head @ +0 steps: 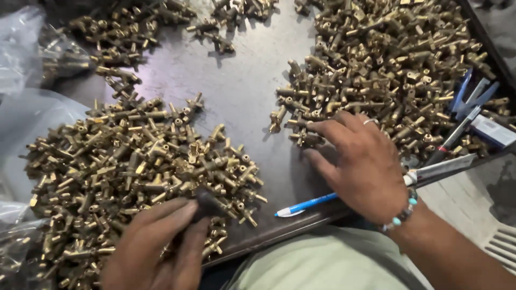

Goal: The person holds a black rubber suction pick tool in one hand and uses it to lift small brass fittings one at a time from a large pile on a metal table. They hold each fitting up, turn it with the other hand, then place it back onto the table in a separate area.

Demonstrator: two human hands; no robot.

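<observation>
On the dark tabletop (236,102), brass fittings (301,126) are touched by the open right hand (365,166), while a dark tool (209,203) is gripped by the left hand (156,249); sorting seems underway.

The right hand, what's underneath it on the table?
Under the right hand lies a blue and white pen, its tip poking out to the left, on the dark table. The fingertips touch brass fittings. The pen's middle is covered.

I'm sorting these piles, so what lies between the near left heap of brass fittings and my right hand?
In the head view, only bare dark tabletop separates the left brass heap from the right hand.
</observation>
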